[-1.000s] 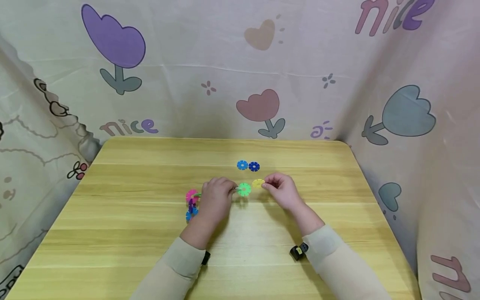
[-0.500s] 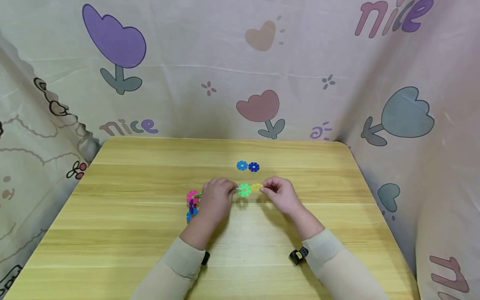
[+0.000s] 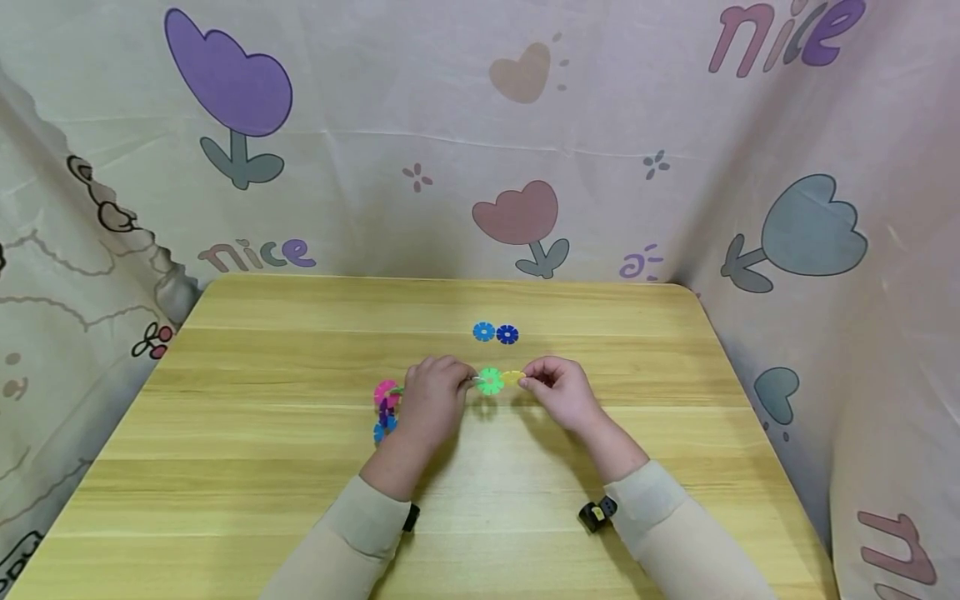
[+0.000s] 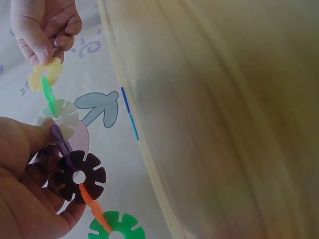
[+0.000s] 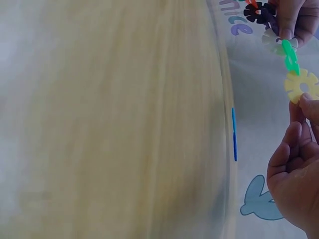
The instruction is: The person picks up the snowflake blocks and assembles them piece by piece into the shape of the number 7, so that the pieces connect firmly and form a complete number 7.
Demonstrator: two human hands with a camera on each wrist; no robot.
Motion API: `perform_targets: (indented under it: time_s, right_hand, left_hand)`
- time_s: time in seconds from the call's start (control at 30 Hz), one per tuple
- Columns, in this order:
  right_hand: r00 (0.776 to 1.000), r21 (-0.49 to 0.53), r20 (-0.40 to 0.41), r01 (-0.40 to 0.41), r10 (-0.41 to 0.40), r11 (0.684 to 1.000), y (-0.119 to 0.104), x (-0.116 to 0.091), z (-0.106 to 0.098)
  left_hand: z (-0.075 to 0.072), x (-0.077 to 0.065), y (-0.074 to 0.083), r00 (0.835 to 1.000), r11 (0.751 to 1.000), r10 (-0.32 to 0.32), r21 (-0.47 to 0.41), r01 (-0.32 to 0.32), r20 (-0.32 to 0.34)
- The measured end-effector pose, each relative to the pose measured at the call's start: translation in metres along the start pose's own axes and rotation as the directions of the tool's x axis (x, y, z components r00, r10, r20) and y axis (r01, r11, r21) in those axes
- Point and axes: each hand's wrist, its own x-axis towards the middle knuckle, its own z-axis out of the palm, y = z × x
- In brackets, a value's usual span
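My left hand [image 3: 432, 396] pinches a white snowflake disc [image 4: 71, 119] in a chain of notched plastic discs. Linked to the white one is a bright green disc [image 3: 491, 390]. My right hand [image 3: 564, 390] pinches a yellow disc [image 5: 294, 89] by its edge; its other side meets the green disc, slotted crosswise. Below the left fingers the chain runs on through a purple disc [image 4: 62, 147], a black disc [image 4: 94, 175], an orange disc [image 4: 93, 206] and another green disc [image 4: 130, 226]. A pink disc [image 3: 382, 387] and blue disc [image 3: 379, 432] show beside the left wrist.
Farther back on the wooden table [image 3: 300, 500] lie a light blue disc [image 3: 477, 332] and a dark blue disc [image 3: 501, 334], side by side. Behind the table's far edge hangs a printed cloth [image 3: 360, 100]. Black wrist cameras [image 3: 596, 515] sit at the cuffs.
My right hand has moved slightly left and down, bringing the yellow disc from apart to contact with the green disc. The yellow disc has tilted nearly edge-on. My left hand has stayed in place.
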Motion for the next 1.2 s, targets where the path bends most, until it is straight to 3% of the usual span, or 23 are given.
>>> perform_targets:
  time_s: [0.5,1.2]
  right_hand:
    - [1.0,-0.014,-0.017,0.01,-0.011,1.0,-0.001,-0.005,0.0]
    - [0.996,0.016,-0.059,0.072,-0.071,0.997,-0.001,-0.011,0.006]
  left_hand:
    - [0.0,0.0,0.003,0.998,0.996,0.029,-0.079,-0.033,-0.053]
    - [-0.005,0.0,0.008,0.998,0.992,0.047,-0.114,-0.052,-0.048]
